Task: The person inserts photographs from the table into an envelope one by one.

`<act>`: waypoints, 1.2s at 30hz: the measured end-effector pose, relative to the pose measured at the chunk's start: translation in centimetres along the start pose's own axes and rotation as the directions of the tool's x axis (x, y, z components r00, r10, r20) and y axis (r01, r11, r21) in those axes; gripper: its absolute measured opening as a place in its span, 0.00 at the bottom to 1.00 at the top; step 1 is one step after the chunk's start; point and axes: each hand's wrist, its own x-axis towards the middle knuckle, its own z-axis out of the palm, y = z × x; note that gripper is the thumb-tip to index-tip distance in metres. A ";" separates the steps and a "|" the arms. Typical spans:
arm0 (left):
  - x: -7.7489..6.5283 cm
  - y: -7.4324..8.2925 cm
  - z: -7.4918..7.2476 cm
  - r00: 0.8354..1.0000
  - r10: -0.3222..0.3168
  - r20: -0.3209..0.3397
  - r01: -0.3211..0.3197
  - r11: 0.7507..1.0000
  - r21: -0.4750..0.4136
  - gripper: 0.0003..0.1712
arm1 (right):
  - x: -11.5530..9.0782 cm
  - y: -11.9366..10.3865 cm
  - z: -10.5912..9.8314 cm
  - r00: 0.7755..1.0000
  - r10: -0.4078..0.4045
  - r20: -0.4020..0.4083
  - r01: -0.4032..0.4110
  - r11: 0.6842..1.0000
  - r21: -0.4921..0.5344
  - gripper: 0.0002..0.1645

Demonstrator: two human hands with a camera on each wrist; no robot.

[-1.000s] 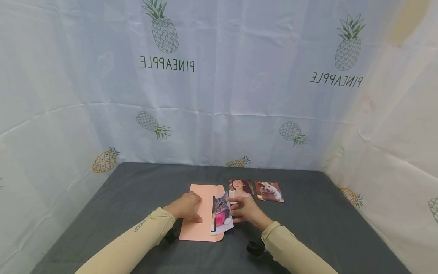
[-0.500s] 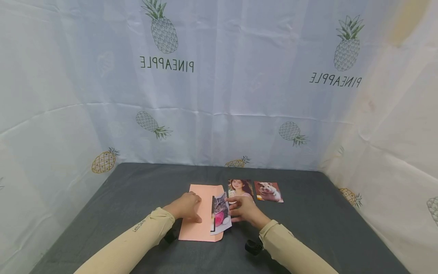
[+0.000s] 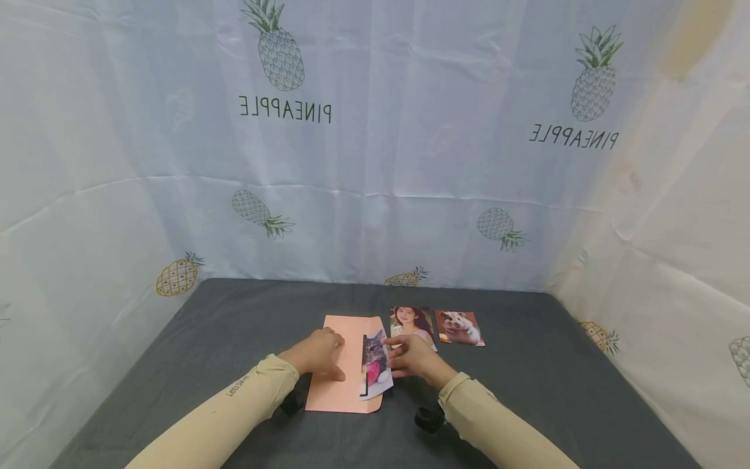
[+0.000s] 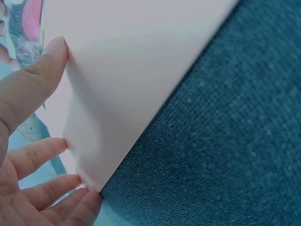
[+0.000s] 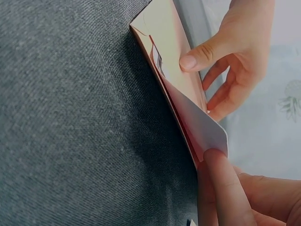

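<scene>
A salmon-pink envelope [image 3: 334,384] lies flat on the dark cloth, its flap side facing right. Partway in at that side is a photo of a cat [image 3: 375,371] with a pink ball, its outer part standing out tilted and slightly bowed. My right hand [image 3: 417,357] pinches the photo's right edge between thumb and fingers; the right wrist view shows the photo's pale back [image 5: 207,129] at the fingertips. With the thumb on the envelope's face and the other fingers spread toward its far edge, my left hand [image 3: 316,355] presses it down.
Behind the right hand lies a portrait photo [image 3: 410,320] of a person, partly covered by that hand. A hamster photo [image 3: 459,327] is to its right. Pineapple-print curtain [image 3: 375,234] encloses the dark table [image 3: 252,319] at the back and sides.
My right hand has shifted a little to the left, and the cat photo has slid farther into the envelope. The left hand and the envelope stay in place.
</scene>
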 end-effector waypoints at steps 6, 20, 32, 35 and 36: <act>-0.1 0.1 -0.2 1.000 0.006 0.000 -0.006 1.000 0.007 0.40 | 0.2 -0.1 0.2 1.000 0.010 -0.003 -0.011 1.000 -0.020 0.28; 0.0 0.0 0.0 1.000 -0.009 0.004 0.009 1.000 0.005 0.40 | 0.7 0.3 1.1 1.000 0.001 0.000 -0.001 1.000 -0.031 0.28; 0.2 -0.2 0.1 1.000 -0.007 0.002 0.007 1.000 0.004 0.41 | 0.9 0.4 1.8 1.000 -0.010 -0.003 0.009 0.998 -0.067 0.27; 0.3 -0.2 0.2 1.000 -0.010 0.008 0.010 1.000 0.006 0.41 | 1.0 0.5 1.9 1.000 -0.009 -0.001 0.009 0.998 -0.064 0.27; 0.3 -0.2 0.2 1.000 -0.013 0.010 0.013 1.000 0.007 0.42 | 1.0 0.4 1.9 1.000 -0.009 0.000 0.009 0.998 -0.061 0.27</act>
